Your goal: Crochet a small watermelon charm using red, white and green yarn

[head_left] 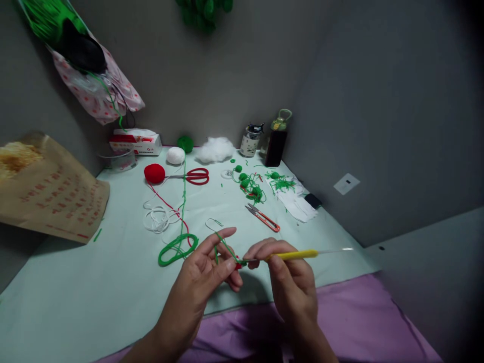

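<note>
Between thumb and fingers, my left hand (202, 275) pinches a small red and green crochet piece (239, 263). Green yarn (226, 244) runs over the left fingers to that piece. My right hand (289, 275) is closed around a crochet hook with a yellow handle (298, 255); its thin metal end reaches to the piece. Part of the piece is hidden by the fingertips. A loop of green yarn (177, 250) lies on the table left of my left hand, and orange thread snips (263, 218) lie beyond my hands.
Red-handled scissors (197, 176) lie beside a red yarn ball (154, 173). Behind are a white yarn ball (175, 156) and white stuffing (215, 149). Small green crochet pieces (249, 185) lie right of centre. A paper bag (56, 194) stands left; a bottle (280, 121) stands at the back.
</note>
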The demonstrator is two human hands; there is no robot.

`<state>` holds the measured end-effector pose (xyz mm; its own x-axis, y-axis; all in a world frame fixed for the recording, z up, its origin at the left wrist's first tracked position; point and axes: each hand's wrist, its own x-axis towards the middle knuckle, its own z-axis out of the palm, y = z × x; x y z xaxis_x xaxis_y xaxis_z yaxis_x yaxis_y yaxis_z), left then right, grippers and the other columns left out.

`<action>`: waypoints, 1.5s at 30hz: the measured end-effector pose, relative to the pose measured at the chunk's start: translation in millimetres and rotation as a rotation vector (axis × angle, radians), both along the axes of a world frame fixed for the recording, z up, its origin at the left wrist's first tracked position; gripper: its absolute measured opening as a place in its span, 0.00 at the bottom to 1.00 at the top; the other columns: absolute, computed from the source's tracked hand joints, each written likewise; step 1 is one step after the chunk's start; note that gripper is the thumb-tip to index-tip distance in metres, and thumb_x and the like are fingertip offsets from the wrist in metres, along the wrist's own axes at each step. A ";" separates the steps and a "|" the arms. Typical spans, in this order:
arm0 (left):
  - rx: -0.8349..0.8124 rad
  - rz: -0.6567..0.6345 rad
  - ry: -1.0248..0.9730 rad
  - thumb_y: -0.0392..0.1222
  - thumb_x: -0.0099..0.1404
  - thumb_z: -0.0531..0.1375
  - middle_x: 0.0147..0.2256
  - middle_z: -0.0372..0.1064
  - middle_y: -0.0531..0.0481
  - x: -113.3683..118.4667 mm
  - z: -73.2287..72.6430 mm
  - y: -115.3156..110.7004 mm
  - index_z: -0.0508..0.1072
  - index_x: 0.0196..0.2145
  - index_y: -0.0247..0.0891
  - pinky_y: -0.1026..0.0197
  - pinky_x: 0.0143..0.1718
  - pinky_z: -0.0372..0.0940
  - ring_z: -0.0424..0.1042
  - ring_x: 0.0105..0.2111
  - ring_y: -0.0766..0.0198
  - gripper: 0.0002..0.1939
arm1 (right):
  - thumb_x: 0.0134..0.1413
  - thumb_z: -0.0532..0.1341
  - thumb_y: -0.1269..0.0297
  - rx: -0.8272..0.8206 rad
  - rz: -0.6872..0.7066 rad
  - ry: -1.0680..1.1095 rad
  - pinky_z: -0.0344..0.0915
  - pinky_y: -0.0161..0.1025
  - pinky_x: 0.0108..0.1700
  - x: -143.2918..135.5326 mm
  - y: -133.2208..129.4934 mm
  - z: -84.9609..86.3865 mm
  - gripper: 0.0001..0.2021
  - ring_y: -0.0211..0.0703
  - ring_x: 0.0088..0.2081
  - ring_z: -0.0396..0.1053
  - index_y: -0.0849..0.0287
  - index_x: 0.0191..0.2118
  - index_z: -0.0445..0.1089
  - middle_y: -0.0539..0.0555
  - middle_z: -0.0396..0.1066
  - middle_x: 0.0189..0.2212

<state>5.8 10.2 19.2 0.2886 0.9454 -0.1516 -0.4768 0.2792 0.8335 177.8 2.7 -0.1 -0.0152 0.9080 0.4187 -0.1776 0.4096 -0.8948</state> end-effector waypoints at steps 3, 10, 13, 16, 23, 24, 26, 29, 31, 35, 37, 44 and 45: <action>0.025 0.016 0.063 0.44 0.66 0.69 0.33 0.71 0.52 -1.0 0.4 -0.3 0.73 0.60 0.40 0.60 0.35 0.70 0.73 0.29 0.65 0.26 | 0.74 0.55 0.66 0.063 -0.026 -0.121 0.71 0.40 0.44 1.7 -4.4 2.7 0.12 0.42 0.40 0.73 0.52 0.46 0.77 0.53 0.77 0.39; 0.009 0.031 0.069 0.43 0.65 0.71 0.31 0.72 0.53 0.7 5.0 -2.1 0.70 0.63 0.38 0.61 0.33 0.69 0.73 0.27 0.65 0.30 | 0.72 0.54 0.72 0.240 -0.185 -0.366 0.72 0.43 0.47 1.8 -12.8 -0.4 0.14 0.45 0.45 0.75 0.50 0.51 0.75 0.54 0.78 0.45; -0.040 0.009 0.037 0.43 0.65 0.71 0.30 0.72 0.52 1.2 5.2 -2.2 0.70 0.63 0.37 0.61 0.33 0.69 0.73 0.27 0.64 0.32 | 0.72 0.55 0.71 0.281 -0.196 -0.357 0.73 0.44 0.48 -0.3 -13.2 -3.1 0.14 0.46 0.46 0.76 0.49 0.53 0.75 0.55 0.79 0.47; -0.050 0.003 0.002 0.44 0.64 0.71 0.31 0.72 0.51 0.3 4.0 -1.5 0.71 0.62 0.37 0.61 0.32 0.69 0.72 0.27 0.65 0.31 | 0.74 0.55 0.67 0.217 -0.127 -0.216 0.74 0.44 0.45 -0.7 -10.7 -2.4 0.12 0.46 0.44 0.76 0.49 0.50 0.76 0.54 0.80 0.44; 0.048 0.038 0.091 0.43 0.66 0.69 0.31 0.71 0.53 -0.8 2.4 -1.2 0.72 0.60 0.39 0.62 0.33 0.71 0.73 0.28 0.66 0.26 | 0.73 0.54 0.70 0.197 -0.036 -0.287 0.72 0.44 0.46 7.6 -8.3 3.8 0.12 0.45 0.44 0.75 0.50 0.50 0.74 0.54 0.78 0.42; 0.054 0.061 0.120 0.43 0.66 0.70 0.31 0.71 0.53 -0.3 2.4 -1.5 0.73 0.59 0.40 0.62 0.33 0.72 0.73 0.28 0.65 0.25 | 0.73 0.54 0.71 0.214 -0.043 -0.334 0.72 0.44 0.46 8.1 -8.8 4.8 0.13 0.45 0.44 0.75 0.51 0.50 0.74 0.54 0.78 0.43; 0.069 0.112 0.169 0.42 0.64 0.71 0.31 0.71 0.54 0.6 2.0 -2.3 0.74 0.57 0.41 0.62 0.34 0.73 0.74 0.28 0.65 0.24 | 0.71 0.54 0.74 0.275 -0.059 -0.433 0.72 0.44 0.47 7.8 -9.7 7.6 0.14 0.45 0.45 0.75 0.52 0.51 0.73 0.54 0.79 0.43; 0.109 0.165 0.227 0.41 0.64 0.71 0.32 0.72 0.54 0.8 0.5 -4.1 0.77 0.54 0.44 0.62 0.36 0.73 0.75 0.29 0.65 0.21 | 0.67 0.55 0.78 0.394 -0.100 -0.564 0.72 0.41 0.45 5.5 -11.0 12.8 0.15 0.44 0.45 0.76 0.54 0.51 0.72 0.55 0.80 0.43; 0.140 0.190 0.276 0.41 0.64 0.71 0.31 0.73 0.54 0.3 -0.7 -5.8 0.78 0.54 0.45 0.62 0.36 0.73 0.75 0.29 0.64 0.21 | 0.66 0.55 0.79 0.431 -0.119 -0.608 0.73 0.40 0.43 4.1 -11.3 15.3 0.15 0.43 0.44 0.77 0.56 0.50 0.72 0.56 0.80 0.44; 0.225 0.297 0.430 0.40 0.63 0.71 0.31 0.76 0.52 1.3 -4.8 -10.1 0.80 0.53 0.46 0.61 0.38 0.73 0.76 0.32 0.62 0.20 | 0.65 0.55 0.79 0.450 -0.142 -0.627 0.75 0.41 0.41 0.8 -9.7 14.5 0.14 0.44 0.41 0.78 0.56 0.49 0.70 0.57 0.80 0.40; 0.294 0.359 0.475 0.38 0.62 0.71 0.32 0.77 0.52 3.1 -7.4 -11.4 0.80 0.52 0.46 0.61 0.39 0.73 0.76 0.33 0.62 0.20 | 0.65 0.55 0.79 0.518 -0.214 -0.671 0.75 0.41 0.40 -1.4 -8.3 12.0 0.14 0.45 0.40 0.77 0.57 0.50 0.70 0.58 0.80 0.39; 0.180 0.199 0.250 0.41 0.65 0.69 0.31 0.73 0.56 1.3 -2.9 -4.1 0.76 0.56 0.45 0.65 0.35 0.73 0.76 0.29 0.67 0.21 | 0.70 0.54 0.76 0.373 -0.216 -0.442 0.73 0.40 0.44 -1.2 -10.1 7.9 0.13 0.43 0.42 0.75 0.57 0.48 0.74 0.57 0.78 0.40; 0.157 0.169 0.225 0.41 0.65 0.69 0.31 0.72 0.56 -0.2 -1.1 -2.4 0.76 0.55 0.45 0.65 0.35 0.73 0.76 0.29 0.68 0.21 | 0.71 0.54 0.75 0.301 -0.190 -0.350 0.73 0.40 0.44 -0.3 -9.7 8.3 0.13 0.43 0.42 0.75 0.56 0.48 0.74 0.56 0.77 0.40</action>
<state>5.7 7.8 18.1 0.1011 0.9940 -0.0425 -0.3042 0.0716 0.9499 177.5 -7.0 8.2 -0.0472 0.7480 0.6620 0.2150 0.6548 -0.7246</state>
